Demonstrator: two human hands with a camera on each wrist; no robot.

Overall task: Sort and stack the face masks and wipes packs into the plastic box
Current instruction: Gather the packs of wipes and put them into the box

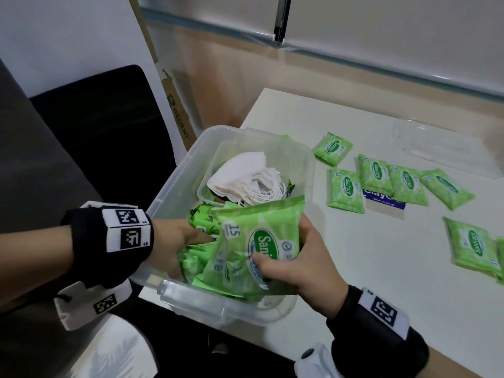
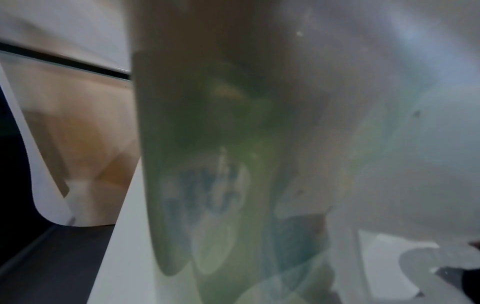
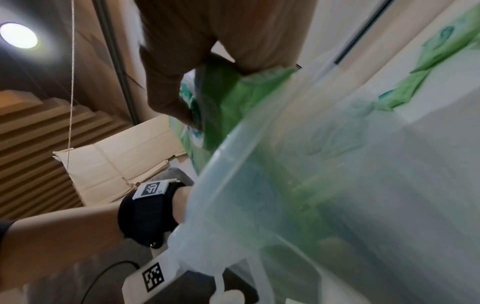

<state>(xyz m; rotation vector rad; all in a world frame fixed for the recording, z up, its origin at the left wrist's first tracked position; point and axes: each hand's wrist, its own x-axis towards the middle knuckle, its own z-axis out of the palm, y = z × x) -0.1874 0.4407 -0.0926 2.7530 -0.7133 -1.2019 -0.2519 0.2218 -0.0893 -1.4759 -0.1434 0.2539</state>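
Green wipes packs already fill the near end of the box (image 1: 174,184), and a stack of white masks (image 1: 245,178) lies in an inner tray (image 1: 302,154) at its far end, so the sorting looks well under way but not finished. Seven or so packs (image 1: 345,190) are visible spread over the table (image 1: 354,268) to the right of the box, one more at the frame's right edge, and a blue-labelled pack (image 1: 384,201) peeks from under them; these still have to go in. A clear lid (image 1: 441,148) lies beyond them. The right hand (image 1: 305,257) pinches one pack (image 1: 253,241) by its right edge, thumb across the printed face and fingers behind, holding it tilted just above the packs in the box's near end. The left hand (image 1: 177,241) is down inside the box at the left, touching the packs there with fingers pointing into the pile; whether they are straight or curled round a pack I cannot tell. The held pack thus sits between the two hands, seemingly about to be laid on the pile. Both wrist views show mostly blurred box wall with green behind it.
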